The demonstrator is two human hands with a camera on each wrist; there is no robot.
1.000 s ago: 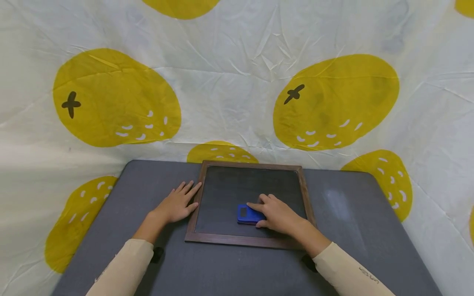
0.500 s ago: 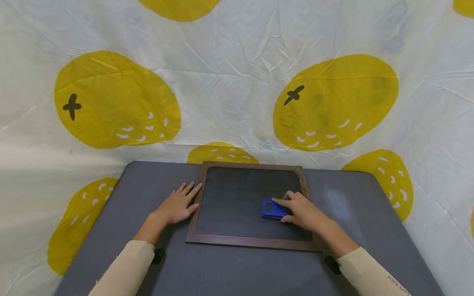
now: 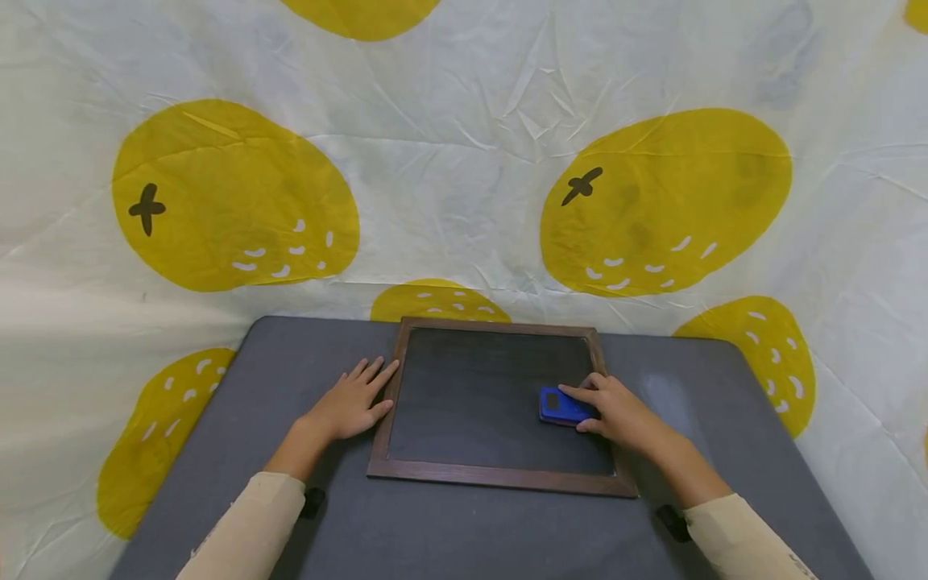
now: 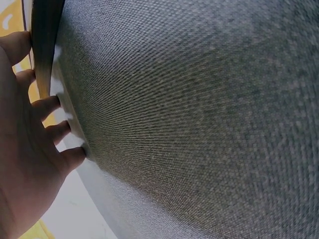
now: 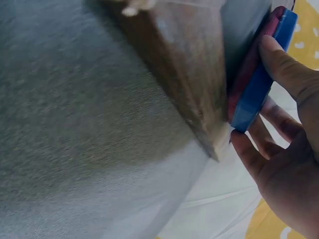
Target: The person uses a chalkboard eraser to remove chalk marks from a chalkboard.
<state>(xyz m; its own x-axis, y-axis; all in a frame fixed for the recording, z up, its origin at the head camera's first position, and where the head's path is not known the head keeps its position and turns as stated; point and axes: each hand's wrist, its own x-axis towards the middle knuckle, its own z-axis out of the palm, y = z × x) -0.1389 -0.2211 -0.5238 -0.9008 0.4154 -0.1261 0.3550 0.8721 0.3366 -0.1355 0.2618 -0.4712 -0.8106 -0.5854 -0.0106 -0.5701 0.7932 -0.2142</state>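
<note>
A small chalkboard [image 3: 478, 403] in a brown wooden frame lies on the grey table. My right hand [image 3: 616, 415] grips a blue board eraser [image 3: 560, 407] near the board's right side. In the right wrist view, thumb and fingers hold the edges of the eraser [image 5: 261, 74], whose reddish underside faces the board. Spread out, my left hand [image 3: 351, 407] lies beside the board's left edge. Its thumb and a fingertip touch the frame [image 4: 45, 45] in the left wrist view, while the other fingers rest on the table.
The grey table [image 3: 464, 532] reaches past the board on the near side and both flanks. Behind it hangs a white cloth [image 3: 449, 193] printed with large yellow fruit shapes. A dark wrist device [image 3: 674, 524] sits under the right forearm.
My right hand has slid the eraser rightward across the board, from near its middle to its right side. My left hand has stayed at the left edge.
</note>
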